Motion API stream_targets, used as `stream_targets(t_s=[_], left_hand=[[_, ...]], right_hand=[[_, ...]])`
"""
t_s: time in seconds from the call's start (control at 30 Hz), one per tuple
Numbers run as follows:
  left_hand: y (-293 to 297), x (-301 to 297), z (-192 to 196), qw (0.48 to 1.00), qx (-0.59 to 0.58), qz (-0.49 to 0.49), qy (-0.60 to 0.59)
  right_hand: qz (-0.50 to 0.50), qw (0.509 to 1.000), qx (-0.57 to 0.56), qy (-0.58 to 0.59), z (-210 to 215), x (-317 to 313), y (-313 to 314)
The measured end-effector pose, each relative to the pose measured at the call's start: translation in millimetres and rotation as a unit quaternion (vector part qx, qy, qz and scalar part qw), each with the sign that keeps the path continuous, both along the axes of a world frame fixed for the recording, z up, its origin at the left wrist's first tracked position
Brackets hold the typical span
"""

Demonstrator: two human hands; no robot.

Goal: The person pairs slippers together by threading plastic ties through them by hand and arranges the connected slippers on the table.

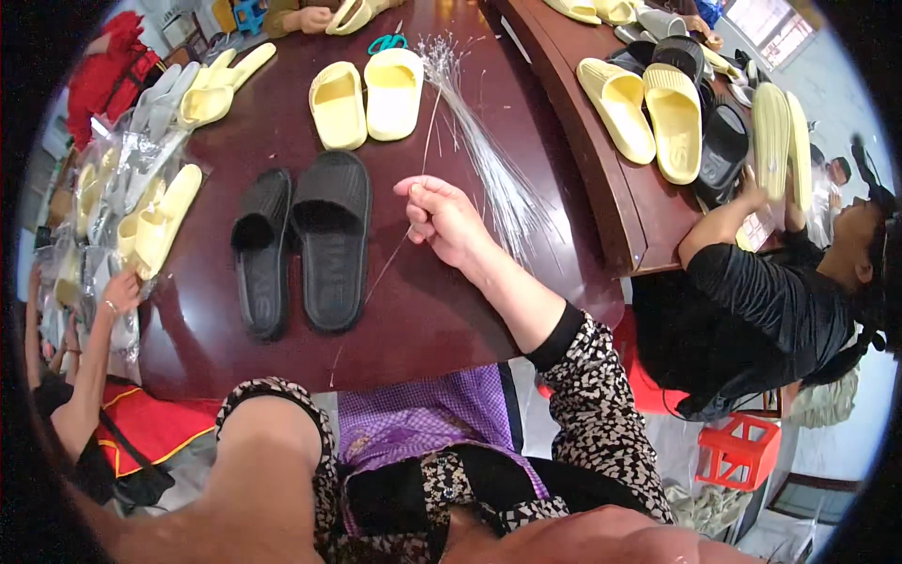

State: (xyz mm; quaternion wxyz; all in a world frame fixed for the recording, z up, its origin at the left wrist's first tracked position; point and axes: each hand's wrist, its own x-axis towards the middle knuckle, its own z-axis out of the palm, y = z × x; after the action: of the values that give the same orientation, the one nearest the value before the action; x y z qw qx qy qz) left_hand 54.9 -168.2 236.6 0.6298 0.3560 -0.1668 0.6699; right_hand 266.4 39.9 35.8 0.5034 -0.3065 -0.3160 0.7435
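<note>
Head view, your lap: your purple checked apron (427, 423) and patterned sleeves fill the lower edge, just below the near rim of the dark red-brown surface (442, 310).
Left hand: you cannot tell its state; only the bare forearm shows at the lower left and the hand itself is out of view.
Right hand (442, 221): closed, with fingers curled and pinched on one thin clear plastic strand (413, 202), raised just over the surface.
Strand: it runs from your pinch down toward the near edge and up toward the bundle.
Black slippers (301, 249): a pair lying side by side on the surface, just left of your right hand, apart from it.
Bundle of clear strands (489, 160): it lies fanned on the surface, just right of and beyond your right hand.
Pale yellow slippers (368, 99): a pair farther off, beyond the black pair.
Teal scissors (387, 42): beyond the yellow pair.
Left side: bagged yellow slippers (150, 221), with another person's hand (120, 291) on them.
Right side: a person in black (761, 301) handling slippers at a second surface (611, 179).
</note>
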Motion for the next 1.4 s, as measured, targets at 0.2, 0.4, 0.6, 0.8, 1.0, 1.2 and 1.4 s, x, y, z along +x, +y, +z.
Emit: stream_targets(t_s=[0.2, 0.4, 0.6, 0.8, 1.0, 1.2, 1.4], left_hand=[[28, 23, -1, 1.0, 0.002, 0.002, 0.008], [-2, -5, 0, 0.999, -0.039, 0.019, 0.03], [47, 55, 14, 0.991, -0.067, 0.09, 0.076], [29, 48, 12, 0.946, -0.195, -0.113, 0.231], [15, 40, -29, 0.968, 0.1, -0.087, 0.215], [-15, 41, -16, 0.978, 0.028, 0.021, 0.205], [-2, -4, -32, 0.947, 0.008, 0.103, 0.303]], right_hand=[[-0.005, 1.0, -0.019, -0.007, -1, 0, -6], [0.003, 1.0, 0.005, -0.005, 2, -1, -2], [-0.007, 1.0, -0.019, 0.001, 0, -6, -9], [-0.026, 0.999, -0.024, -0.006, 8, -6, -32], [0.004, 1.0, -0.007, -0.003, 7, -23, -47], [-0.012, 1.0, 0.009, -0.012, 17, 3, -55], [-0.005, 1.0, -0.007, -0.012, 2, -9, -40]])
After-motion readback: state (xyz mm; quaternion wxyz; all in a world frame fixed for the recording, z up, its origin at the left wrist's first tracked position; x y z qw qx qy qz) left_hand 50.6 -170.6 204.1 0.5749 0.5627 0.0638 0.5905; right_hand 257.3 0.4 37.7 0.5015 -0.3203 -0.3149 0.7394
